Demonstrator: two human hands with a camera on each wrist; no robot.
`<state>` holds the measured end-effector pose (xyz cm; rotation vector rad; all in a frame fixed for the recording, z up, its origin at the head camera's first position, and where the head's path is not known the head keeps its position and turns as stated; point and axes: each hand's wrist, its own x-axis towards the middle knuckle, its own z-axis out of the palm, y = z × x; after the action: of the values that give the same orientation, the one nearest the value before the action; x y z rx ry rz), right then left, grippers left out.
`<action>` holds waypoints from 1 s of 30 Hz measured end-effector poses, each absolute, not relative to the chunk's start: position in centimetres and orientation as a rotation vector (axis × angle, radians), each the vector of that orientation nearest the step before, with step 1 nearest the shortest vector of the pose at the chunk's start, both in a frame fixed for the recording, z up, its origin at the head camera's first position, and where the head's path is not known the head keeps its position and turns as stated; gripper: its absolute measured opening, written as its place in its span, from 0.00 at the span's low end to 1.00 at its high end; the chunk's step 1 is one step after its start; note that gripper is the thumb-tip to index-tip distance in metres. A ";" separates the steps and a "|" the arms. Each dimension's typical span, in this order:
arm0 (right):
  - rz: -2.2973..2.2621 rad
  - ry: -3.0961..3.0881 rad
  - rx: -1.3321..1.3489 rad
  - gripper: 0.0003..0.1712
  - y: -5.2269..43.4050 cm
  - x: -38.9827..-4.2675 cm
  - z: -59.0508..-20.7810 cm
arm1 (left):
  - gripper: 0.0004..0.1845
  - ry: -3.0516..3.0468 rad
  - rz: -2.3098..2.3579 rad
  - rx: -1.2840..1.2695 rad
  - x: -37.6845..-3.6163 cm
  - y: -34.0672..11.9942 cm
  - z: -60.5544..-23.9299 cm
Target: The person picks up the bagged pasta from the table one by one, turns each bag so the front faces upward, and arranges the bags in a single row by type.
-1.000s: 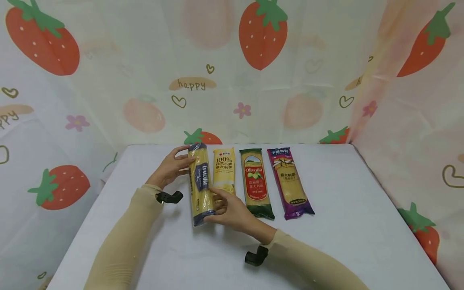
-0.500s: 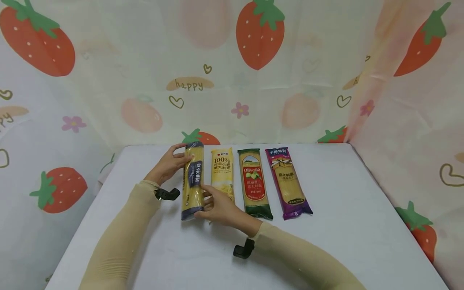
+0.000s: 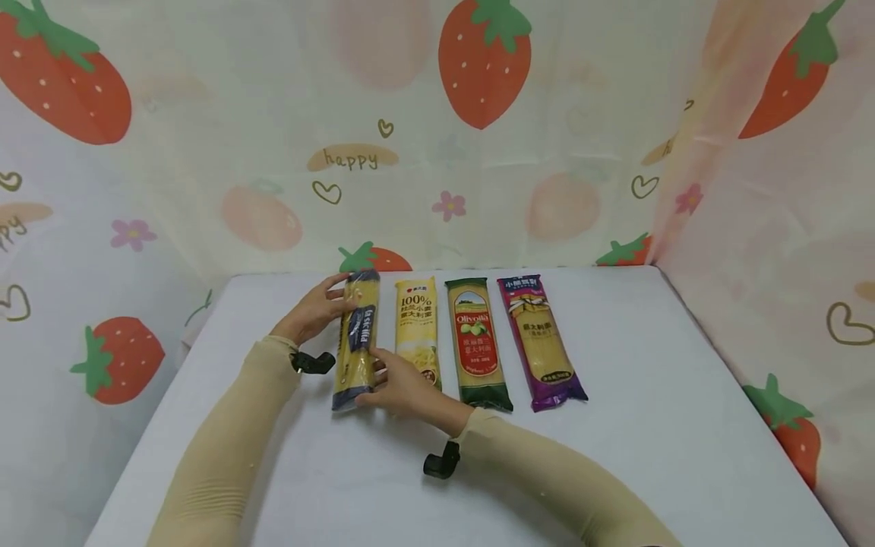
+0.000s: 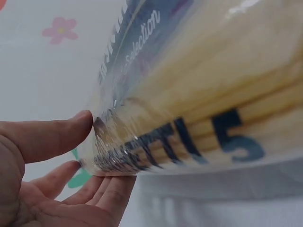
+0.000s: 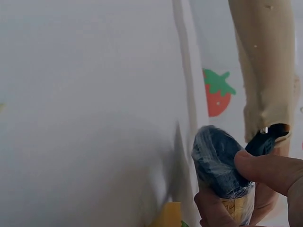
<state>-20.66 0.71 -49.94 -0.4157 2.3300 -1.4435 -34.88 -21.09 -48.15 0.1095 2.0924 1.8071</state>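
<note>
A clear spaghetti pack with a dark blue label [image 3: 357, 339] lies lengthwise at the left end of a row of packs on the white table [image 3: 649, 425]. My left hand [image 3: 317, 310] grips its far end, thumb and fingers on either side. In the left wrist view the left hand [image 4: 102, 151] holds the pack [image 4: 199, 94] at its crimped end. My right hand [image 3: 396, 387] holds the near end. The right wrist view shows the right hand [image 5: 232, 189] with its thumb over the pack's dark end [image 5: 218, 161].
To the right of the held pack lie a yellow pasta pack [image 3: 417, 330], a green pack [image 3: 476, 342] and a purple pack [image 3: 540, 342], side by side. Strawberry-print curtains [image 3: 478, 152] close in the table at the back and on both sides.
Both hands have shifted the blue-label pack to the left, and a small gap to the yellow pack has opened. The other packs have not moved.
</note>
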 end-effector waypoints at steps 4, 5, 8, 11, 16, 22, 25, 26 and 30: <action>-1.395 2.346 -0.408 0.56 0.2 -20.9 -50.6 | 0.48 2.114 1.754 0.124 -35.0 -21.3 -48.6; -1.382 2.354 -0.407 0.56 0.1 -21.0 -50.7 | 0.48 2.121 1.740 0.130 -35.0 -21.3 -48.7; -1.341 2.379 -0.406 0.55 -0.2 -21.1 -50.7 | 0.48 2.143 1.709 0.126 -35.1 -21.3 -49.0; -1.306 2.398 -0.405 0.55 -0.3 -21.0 -50.5 | 0.49 2.180 1.659 0.127 -35.3 -21.4 -49.1; -1.274 2.402 -0.411 0.56 -0.4 -20.9 -50.1 | 0.48 2.222 1.598 0.135 -35.5 -21.4 -49.5; -1.248 2.399 -0.452 0.57 -0.3 -21.2 -49.9 | 0.46 2.293 1.518 0.119 -35.9 -21.4 -49.8; -1.204 2.431 -0.485 0.56 -0.4 -21.4 -50.0 | 0.45 2.335 1.470 0.116 -36.0 -21.3 -49.8; -1.186 2.445 -0.496 0.55 -0.4 -21.5 -50.0 | 0.45 2.345 1.458 0.122 -36.0 -21.2 -49.8; -1.120 2.488 -0.514 0.53 -0.5 -21.6 -50.1 | 0.44 2.359 1.443 0.133 -36.0 -21.1 -50.0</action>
<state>-21.58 -0.46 -50.08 -0.5140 2.4883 -1.1203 -35.99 -21.09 -49.96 0.1328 2.3594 1.4432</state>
